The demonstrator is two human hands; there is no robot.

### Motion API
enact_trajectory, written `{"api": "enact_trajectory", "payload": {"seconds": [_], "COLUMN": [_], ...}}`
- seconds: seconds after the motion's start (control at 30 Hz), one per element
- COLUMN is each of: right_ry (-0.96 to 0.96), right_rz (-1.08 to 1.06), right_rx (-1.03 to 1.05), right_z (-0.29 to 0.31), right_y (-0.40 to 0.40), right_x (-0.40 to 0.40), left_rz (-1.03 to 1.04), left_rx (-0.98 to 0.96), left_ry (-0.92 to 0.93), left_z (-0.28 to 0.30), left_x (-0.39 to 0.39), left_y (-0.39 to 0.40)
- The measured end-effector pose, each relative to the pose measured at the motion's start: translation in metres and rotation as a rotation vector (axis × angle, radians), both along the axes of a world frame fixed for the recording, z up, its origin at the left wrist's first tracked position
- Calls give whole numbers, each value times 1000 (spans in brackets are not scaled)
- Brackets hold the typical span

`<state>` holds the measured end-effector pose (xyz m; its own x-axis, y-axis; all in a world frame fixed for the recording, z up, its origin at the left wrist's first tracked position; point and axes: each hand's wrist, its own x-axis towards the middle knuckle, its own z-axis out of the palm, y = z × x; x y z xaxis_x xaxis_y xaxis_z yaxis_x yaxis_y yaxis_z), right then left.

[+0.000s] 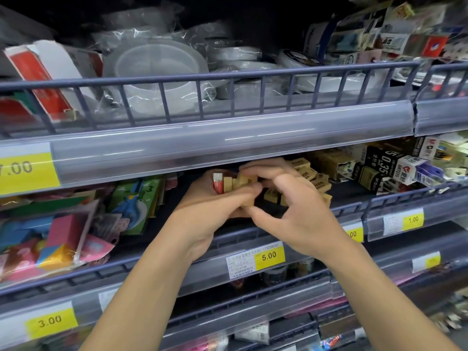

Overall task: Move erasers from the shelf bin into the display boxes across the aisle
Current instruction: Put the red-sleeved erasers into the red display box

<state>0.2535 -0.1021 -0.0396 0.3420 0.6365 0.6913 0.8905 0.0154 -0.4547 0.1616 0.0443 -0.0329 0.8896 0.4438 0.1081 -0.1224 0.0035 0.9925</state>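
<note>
Hands (255, 198) round boxy tan erasers (243, 184)

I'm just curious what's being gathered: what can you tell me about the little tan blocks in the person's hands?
The small tan cardboard-sleeved erasers are rectangular blocks with dark print. Several stand side by side in the left hand, next to one red-and-white eraser. The right hand pinches one from above. More lie heaped behind in the shelf bin.

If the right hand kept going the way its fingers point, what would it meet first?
Probably the tan boxed erasers held in the left hand. The right hand reaches in and leftward, fingertips already at that stack. Past it lies the shelf's dark interior; depth there is unclear.
</note>
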Motion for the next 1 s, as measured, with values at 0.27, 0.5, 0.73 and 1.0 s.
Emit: {"api": "enact_trajectory", "payload": {"seconds": [0.27,0.5,0.73,1.0], "right_ry": [-78,158,315,337], "right_rz": [42,-350,-673,-650], "right_rx": [-59,-105,-673,-648], "right_z": [2,19,26,23], "right_y": [7,-36,-66,-59], "right_x": [-10,31,67,64], "left_rz": [68,166,139,134], "left_rx": [145,44,58,97], "left_ry": [15,-5,1,8], "left_z": [-3,-8,-8,-10], "left_x": [5,7,5,2], "left_y": [4,6,4,3]}}
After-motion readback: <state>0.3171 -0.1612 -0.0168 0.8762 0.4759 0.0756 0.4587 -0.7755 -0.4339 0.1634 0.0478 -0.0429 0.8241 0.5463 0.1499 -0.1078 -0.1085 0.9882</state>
